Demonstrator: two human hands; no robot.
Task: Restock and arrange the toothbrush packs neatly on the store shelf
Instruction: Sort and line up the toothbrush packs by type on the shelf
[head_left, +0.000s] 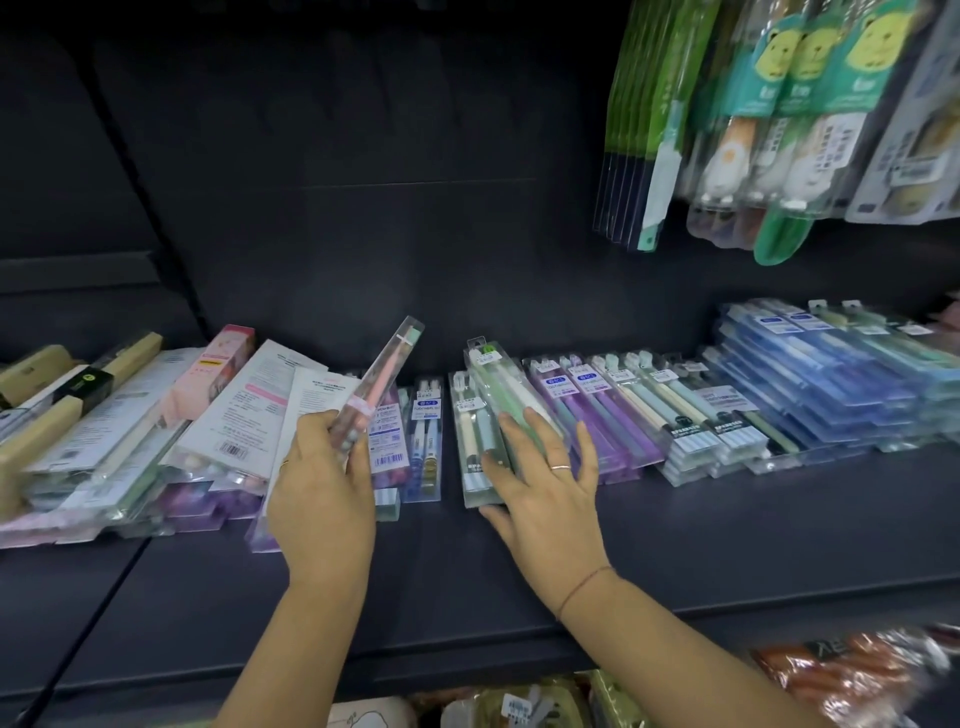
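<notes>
Head view, left hand (322, 467): I grip pink pack (382, 376) at its lower end.
Right hand (545, 483): fingers flat, pressing green pack (500, 387).
Handling: likely light, stiff, slick; hold by edges.

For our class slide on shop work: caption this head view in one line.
Left hand holds a pink pack tilted up; right hand rests flat on a green pack on the shelf.

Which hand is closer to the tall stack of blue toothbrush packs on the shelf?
Right. The right hand rests on a green pack, left of the blue stack; the left hand holds a pink pack farther left.
</notes>
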